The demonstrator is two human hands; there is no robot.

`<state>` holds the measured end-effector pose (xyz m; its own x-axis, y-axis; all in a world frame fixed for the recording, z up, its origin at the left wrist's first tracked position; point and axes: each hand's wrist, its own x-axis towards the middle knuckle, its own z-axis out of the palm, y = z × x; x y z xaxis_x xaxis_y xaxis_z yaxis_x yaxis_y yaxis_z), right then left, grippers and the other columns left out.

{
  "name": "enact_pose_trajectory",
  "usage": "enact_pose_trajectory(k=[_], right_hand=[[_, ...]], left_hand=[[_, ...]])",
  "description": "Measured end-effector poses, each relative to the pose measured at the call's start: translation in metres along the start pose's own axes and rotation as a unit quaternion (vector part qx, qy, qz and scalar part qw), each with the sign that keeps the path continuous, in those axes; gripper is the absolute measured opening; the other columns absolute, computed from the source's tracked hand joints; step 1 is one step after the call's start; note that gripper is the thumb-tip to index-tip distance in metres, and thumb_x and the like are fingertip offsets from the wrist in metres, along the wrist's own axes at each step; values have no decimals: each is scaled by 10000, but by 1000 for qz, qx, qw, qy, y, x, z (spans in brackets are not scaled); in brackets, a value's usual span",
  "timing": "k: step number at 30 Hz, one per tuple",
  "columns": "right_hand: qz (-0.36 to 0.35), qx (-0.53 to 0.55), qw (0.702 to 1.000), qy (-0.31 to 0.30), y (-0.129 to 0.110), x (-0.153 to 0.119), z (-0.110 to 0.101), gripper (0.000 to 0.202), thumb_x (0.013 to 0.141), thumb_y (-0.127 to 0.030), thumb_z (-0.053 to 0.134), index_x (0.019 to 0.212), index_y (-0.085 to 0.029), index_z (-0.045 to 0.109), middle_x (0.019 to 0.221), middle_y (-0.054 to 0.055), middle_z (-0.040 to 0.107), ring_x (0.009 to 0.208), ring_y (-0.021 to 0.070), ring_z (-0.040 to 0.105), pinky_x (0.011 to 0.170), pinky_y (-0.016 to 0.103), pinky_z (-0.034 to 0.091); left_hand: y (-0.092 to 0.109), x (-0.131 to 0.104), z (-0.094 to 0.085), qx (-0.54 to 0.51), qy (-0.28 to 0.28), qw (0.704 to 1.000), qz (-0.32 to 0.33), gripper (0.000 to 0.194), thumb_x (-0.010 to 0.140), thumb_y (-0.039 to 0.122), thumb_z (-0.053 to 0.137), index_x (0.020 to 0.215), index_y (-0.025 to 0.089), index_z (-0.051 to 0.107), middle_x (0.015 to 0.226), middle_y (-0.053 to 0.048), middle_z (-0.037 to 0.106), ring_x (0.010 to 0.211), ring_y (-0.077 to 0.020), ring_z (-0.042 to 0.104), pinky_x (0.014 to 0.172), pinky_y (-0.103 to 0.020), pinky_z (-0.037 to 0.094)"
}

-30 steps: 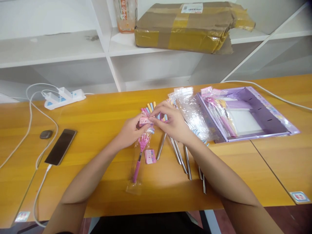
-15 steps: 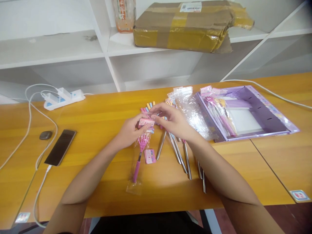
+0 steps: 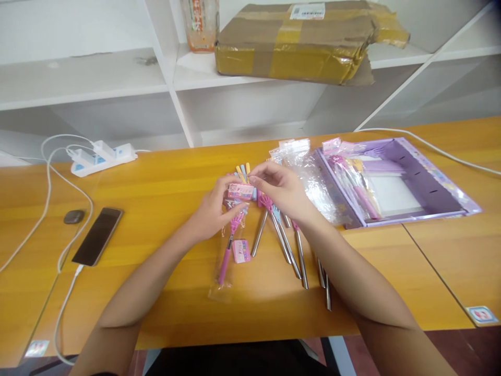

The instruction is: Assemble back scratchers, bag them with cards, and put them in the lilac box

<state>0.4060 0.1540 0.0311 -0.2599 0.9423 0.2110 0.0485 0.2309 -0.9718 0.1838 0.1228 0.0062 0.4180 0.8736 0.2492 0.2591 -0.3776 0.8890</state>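
My left hand [image 3: 214,209] is closed on the top of a clear plastic bag [image 3: 220,293] with a pink printed card [image 3: 240,191] at its head. Inside the bag lies a pink telescopic back scratcher [image 3: 224,266], its hand-shaped end up and its handle toward me. My right hand [image 3: 279,188] pinches at the bag's upper edge; its fingertips partly hide what they grip. A small stack of pink cards [image 3: 241,251] sits beside the bag. Under and beside my right hand lie several loose back scratchers [image 3: 287,243] with metal rods and coloured ends.
Clear empty bags [image 3: 313,183] lie right of my hands, against an open purple box [image 3: 391,216] holding bagged back scratchers. On the left are a phone [image 3: 97,237], a small dark object [image 3: 73,217] and a power strip [image 3: 104,160]. A taped carton [image 3: 289,47] rests on the shelf behind.
The bag with the back scratcher has shifted slightly up and right, and its card now faces me more fully. My right hand has moved a little to the right.
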Motion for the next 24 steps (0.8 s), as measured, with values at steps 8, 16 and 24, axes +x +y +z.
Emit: enact_pose_trajectory(k=[8, 16, 24], right_hand=[[-16, -27, 999, 39, 4, 0, 4, 236, 929, -463, 774, 944, -238, 706, 912, 26, 741, 844, 183, 669, 813, 378, 540], [-60, -65, 996, -6, -3, -3, -1, 398, 1039, -590, 646, 840, -251, 711, 904, 31, 685, 902, 200, 648, 877, 391, 534], [-21, -77, 995, -55, 1, -5, 7, 319, 940, -470, 801, 1134, -244, 686, 1070, 44, 730, 938, 187, 664, 816, 342, 540]], left_hand=[[5, 1, -2, 34, -14, 999, -15, 407, 1008, 335, 730, 1373, 284, 558, 1305, -99, 719, 1125, -260, 724, 990, -427, 563], [-3, 1, 6, -103, 19, 994, 7, 682, 1003, 273, 741, 1518, 306, 294, 1309, -105, 699, 1097, -214, 760, 1001, -409, 593], [-1, 2, 3, -101, 17, 994, -29, 565, 981, 334, 780, 1417, 264, 428, 1338, -117, 717, 1128, -226, 753, 990, -383, 582]])
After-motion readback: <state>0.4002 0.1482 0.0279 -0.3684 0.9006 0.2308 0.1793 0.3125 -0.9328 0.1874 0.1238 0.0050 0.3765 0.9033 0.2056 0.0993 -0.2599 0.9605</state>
